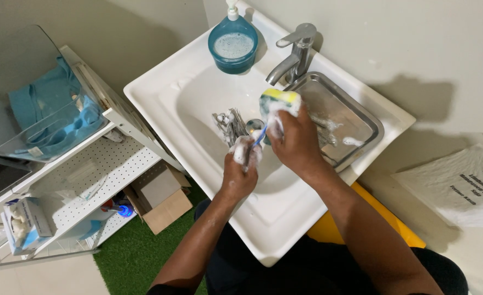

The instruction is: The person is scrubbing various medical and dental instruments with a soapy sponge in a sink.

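soapy scrub over the sink (pixel 170 104)

left hand (pixel 240 169) closed round a foamy blue-handled tool (pixel 256 141), long axis slanting up-right toward right hand (pixel 293 139), which grips a yellow sponge (pixel 279 104) just above it. more metal tools (pixel 230 124) lie just beyond left hand; steel tray (pixel 361 117) right of both, faucet (pixel 296 54) behind. open basin room toward the body.

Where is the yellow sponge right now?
In the head view, the yellow sponge is in the right hand, held over the white sink just below the faucet and beside the metal tray.
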